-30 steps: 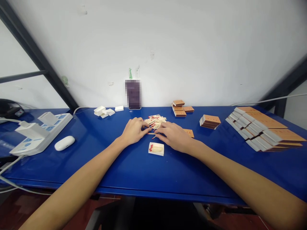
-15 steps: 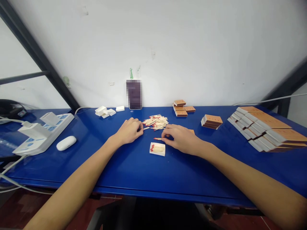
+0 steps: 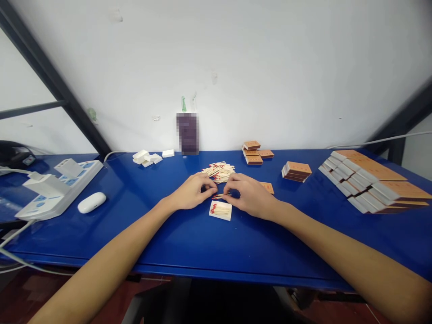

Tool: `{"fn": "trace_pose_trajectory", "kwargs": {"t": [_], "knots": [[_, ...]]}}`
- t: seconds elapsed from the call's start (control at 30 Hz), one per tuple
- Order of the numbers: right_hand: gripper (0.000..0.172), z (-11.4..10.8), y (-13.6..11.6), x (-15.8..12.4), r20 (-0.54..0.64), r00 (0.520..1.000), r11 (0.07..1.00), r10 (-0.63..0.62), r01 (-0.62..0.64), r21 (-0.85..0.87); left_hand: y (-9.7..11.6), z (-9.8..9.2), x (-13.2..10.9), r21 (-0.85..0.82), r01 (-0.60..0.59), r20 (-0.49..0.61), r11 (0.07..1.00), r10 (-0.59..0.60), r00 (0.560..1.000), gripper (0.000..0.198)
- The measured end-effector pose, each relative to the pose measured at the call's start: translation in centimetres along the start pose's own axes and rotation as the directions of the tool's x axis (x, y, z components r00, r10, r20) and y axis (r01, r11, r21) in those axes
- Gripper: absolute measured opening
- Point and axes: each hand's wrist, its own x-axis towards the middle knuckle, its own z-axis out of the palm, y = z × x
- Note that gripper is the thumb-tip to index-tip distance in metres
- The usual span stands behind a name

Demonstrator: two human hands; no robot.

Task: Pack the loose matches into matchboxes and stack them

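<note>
Left forearm and right forearm were bare along all the visible length, slim, smooth. Left hand and right hand were bare as well, with slender fingers. Nail detail was too small to tell.

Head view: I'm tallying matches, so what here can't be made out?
All in the head view:
- Held matches: count too small, ends covered by left hand and right hand.
- Orange matchbox: mostly hidden behind the right hand.
- Upright item at the wall: blurred out.
- Tray: match count too small.
</note>
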Motion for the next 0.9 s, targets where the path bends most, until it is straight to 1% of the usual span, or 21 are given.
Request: {"fn": "trace_pose_trajectory", "kwargs": {"t": [0.1,0.2,0.27,0.3,0.37,0.47,0.53,0.63,0.9], "knots": [[0.011,-0.2,0.0,0.0,0.015,1.0,1.0,-0.013,0.013,0.007,-1.4,-0.1,0.0,0.094,0.065,-0.114,0.993,-0.054,0.992,0.02],[0.016,-0.3,-0.1,0.1,0.072,0.997,1.0,-0.011,0.01,0.014,-3.0,-0.2,0.2,0.221,0.17,-0.244,0.96,-0.114,0.963,0.02],[0.018,-0.3,-0.2,0.2,0.088,0.996,1.0,-0.004,0.002,0.013,-3.6,-0.1,0.6,0.275,0.206,-0.275,0.939,-0.128,0.953,0.02],[0.019,-0.3,-0.2,0.2,0.088,0.996,1.0,-0.001,0.0,0.009,-3.7,-0.1,0.7,0.29,0.206,-0.276,0.935,-0.124,0.953,0.02],[0.019,-0.3,-0.1,0.2,0.087,0.996,1.0,-0.002,0.002,0.001,-3.5,0.1,1.0,0.3,0.167,-0.252,0.939,-0.091,0.963,0.019],[0.018,-0.3,0.1,0.1,0.08,0.997,1.0,-0.002,0.003,-0.018,-2.4,0.4,1.1,0.307,0.075,-0.187,0.949,-0.017,0.982,0.02],[0.017,-0.3,0.2,0.1,0.075,0.997,0.999,0.007,-0.005,-0.033,-1.8,0.6,1.1,0.323,0.046,-0.145,0.945,0.002,0.989,0.022],[0.018,-0.3,0.2,0.1,0.072,0.997,0.999,0.013,-0.009,-0.043,-1.4,0.9,1.2,0.336,0.053,-0.12,0.94,-0.013,0.993,0.024],[0.015,-0.2,0.5,0.1,0.055,0.998,1.0,0.01,-0.009,-0.013,-1.6,0.8,1.2,0.307,0.06,-0.113,0.95,-0.026,0.993,0.02]]}}
